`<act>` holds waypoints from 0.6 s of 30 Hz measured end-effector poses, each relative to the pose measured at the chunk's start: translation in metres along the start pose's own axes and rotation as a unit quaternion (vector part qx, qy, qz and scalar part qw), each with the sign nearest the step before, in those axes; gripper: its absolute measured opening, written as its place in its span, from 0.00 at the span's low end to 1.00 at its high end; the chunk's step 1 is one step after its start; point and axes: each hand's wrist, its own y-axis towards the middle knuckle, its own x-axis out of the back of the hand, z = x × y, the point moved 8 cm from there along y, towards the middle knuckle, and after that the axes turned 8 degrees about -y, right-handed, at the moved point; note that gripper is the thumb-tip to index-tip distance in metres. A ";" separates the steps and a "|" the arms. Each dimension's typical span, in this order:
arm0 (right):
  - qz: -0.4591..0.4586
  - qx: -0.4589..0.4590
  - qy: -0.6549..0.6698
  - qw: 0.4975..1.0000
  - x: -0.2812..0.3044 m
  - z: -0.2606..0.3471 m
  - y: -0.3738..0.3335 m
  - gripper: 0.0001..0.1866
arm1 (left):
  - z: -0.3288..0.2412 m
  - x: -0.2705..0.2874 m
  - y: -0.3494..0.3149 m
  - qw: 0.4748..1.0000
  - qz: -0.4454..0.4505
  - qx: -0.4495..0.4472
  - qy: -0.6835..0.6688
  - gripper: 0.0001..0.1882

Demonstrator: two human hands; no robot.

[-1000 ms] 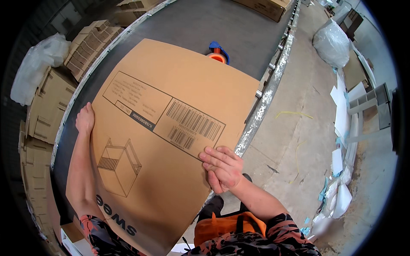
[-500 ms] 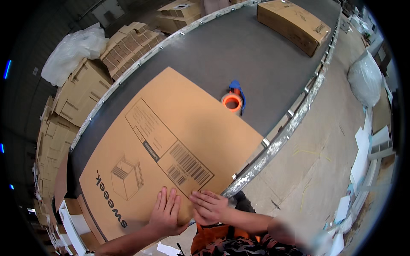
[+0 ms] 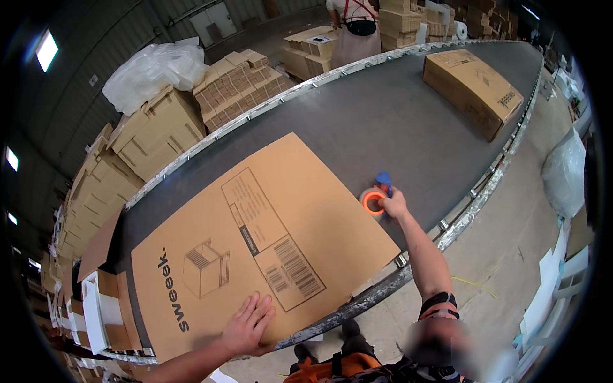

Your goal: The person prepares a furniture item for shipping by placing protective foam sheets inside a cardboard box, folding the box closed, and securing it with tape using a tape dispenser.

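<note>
A large flat brown cardboard box (image 3: 319,198) lies on the dark conveyor belt (image 3: 287,115), with a printed line drawing and label on its top. My left hand (image 3: 248,327) rests on its near edge, fingers stretched out over the top face. Beyond the box's right side, my right hand (image 3: 394,204) is closed around a tape dispenser (image 3: 373,203) with an orange core and a blue part. The dispenser is at the belt's surface, close beside the box. Part of its grip is hidden behind my fingers.
Another closed carton (image 3: 472,89) lies farther along the belt. A metal rail (image 3: 472,217) runs down the belt's right side. Stacked flat cartons (image 3: 236,89) stand beyond the left rail. An opened box with white pieces (image 3: 105,313) is at lower left. A person (image 3: 356,32) stands behind.
My right hand has left the box's near edge, reached forward and right, and taken hold of the tape dispenser. My left hand stays on the box. The view has tilted up, showing more background.
</note>
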 end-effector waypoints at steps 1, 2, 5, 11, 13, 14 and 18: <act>-0.005 0.003 0.153 0.988 0.011 -0.023 -0.010 0.29 | 0.000 -0.002 0.001 1.000 -0.002 -0.011 -0.008 0.45; -0.039 -0.033 0.217 0.975 0.027 -0.025 -0.035 0.27 | -0.001 0.002 -0.003 1.000 -0.012 -0.004 -0.010 0.45; -0.140 -0.045 0.339 0.929 0.107 -0.033 -0.128 0.30 | -0.007 0.008 -0.004 1.000 -0.004 -0.006 -0.012 0.44; -0.125 0.113 0.202 0.965 0.118 0.079 -0.291 0.36 | -0.011 0.007 -0.004 1.000 0.002 0.000 0.001 0.47; -0.092 0.265 -0.145 0.949 0.077 0.165 -0.305 0.35 | -0.006 0.002 -0.010 0.999 -0.003 0.032 0.008 0.47; -0.056 0.264 -0.190 0.944 0.054 0.204 -0.312 0.31 | -0.011 -0.002 -0.012 1.000 -0.004 0.030 0.007 0.47; 0.096 0.292 -0.411 0.858 -0.045 0.291 -0.307 0.25 | -0.006 -0.007 -0.013 0.988 -0.044 0.133 0.061 0.49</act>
